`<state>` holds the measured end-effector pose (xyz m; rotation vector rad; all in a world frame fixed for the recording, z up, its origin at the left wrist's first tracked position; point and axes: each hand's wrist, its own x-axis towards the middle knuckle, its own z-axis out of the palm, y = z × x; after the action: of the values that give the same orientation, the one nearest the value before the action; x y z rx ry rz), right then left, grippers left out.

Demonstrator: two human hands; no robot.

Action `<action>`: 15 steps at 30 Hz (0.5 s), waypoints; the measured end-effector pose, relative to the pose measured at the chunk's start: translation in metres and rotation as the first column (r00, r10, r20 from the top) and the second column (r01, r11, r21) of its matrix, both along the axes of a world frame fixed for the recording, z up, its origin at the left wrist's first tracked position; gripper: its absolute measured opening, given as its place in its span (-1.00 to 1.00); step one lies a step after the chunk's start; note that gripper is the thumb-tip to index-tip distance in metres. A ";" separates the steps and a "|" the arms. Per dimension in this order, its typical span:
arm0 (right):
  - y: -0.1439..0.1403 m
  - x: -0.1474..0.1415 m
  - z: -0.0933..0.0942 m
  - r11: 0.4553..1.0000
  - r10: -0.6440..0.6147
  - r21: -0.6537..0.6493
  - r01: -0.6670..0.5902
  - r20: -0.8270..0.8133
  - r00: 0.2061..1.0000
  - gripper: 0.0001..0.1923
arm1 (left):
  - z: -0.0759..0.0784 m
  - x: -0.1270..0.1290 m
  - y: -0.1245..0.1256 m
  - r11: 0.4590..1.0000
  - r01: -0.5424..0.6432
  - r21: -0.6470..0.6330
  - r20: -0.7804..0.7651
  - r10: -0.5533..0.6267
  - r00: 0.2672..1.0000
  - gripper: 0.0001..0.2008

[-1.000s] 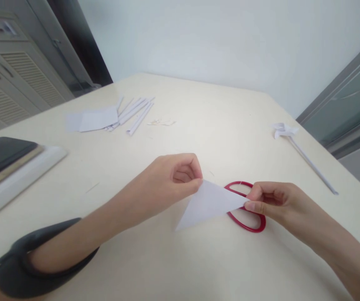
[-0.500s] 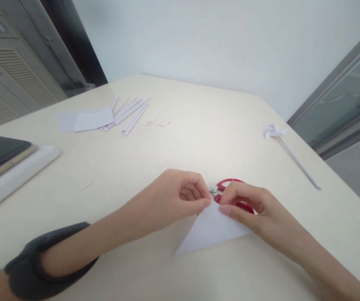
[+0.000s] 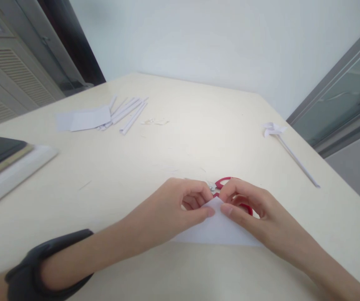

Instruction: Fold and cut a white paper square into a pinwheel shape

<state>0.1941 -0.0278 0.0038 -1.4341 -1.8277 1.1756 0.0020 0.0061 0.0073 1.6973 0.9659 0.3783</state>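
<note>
A sheet of white paper [image 3: 215, 228], folded to a triangle, is held between both hands with its peak pointing away from me. My left hand [image 3: 186, 205] pinches the left side near the peak between thumb and fingers. Just across from it, my right hand [image 3: 245, 205] pinches the right side close to the peak. Behind the paper lie red-handled scissors [image 3: 225, 182], their handles partly hidden by my right hand and most of the blades out of sight behind my left.
Rolled paper sticks [image 3: 129, 110] and flat paper sheets [image 3: 90, 119] lie at the back left, with small scraps [image 3: 154, 121] beside them. A paper pinwheel [image 3: 274, 129] on a stick rests at the right. A dark phone-like device [image 3: 1, 152] sits on a white object [image 3: 26, 167] at the left edge.
The folded paper has turned so its long edge lies more level. My left hand has shifted slightly down along the paper's left side, uncovering the peak. My right hand has barely moved.
</note>
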 end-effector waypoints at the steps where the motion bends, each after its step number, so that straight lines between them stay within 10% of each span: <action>1: 0.000 0.000 -0.001 1.000 0.010 0.020 -0.010 0.019 1.000 -0.86 | 0.000 0.000 0.000 1.000 0.010 0.003 0.003 -0.010 1.000 -0.89; 15: 0.004 0.004 0.002 0.992 -0.128 -0.031 0.126 -0.092 0.987 -0.77 | -0.008 -0.001 -0.007 0.982 0.160 -0.098 0.010 -0.160 0.987 -0.80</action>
<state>0.1984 -0.0242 0.0055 -1.4613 -1.6382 1.1855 0.0011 -0.0011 -0.0002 1.6712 0.8262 0.2223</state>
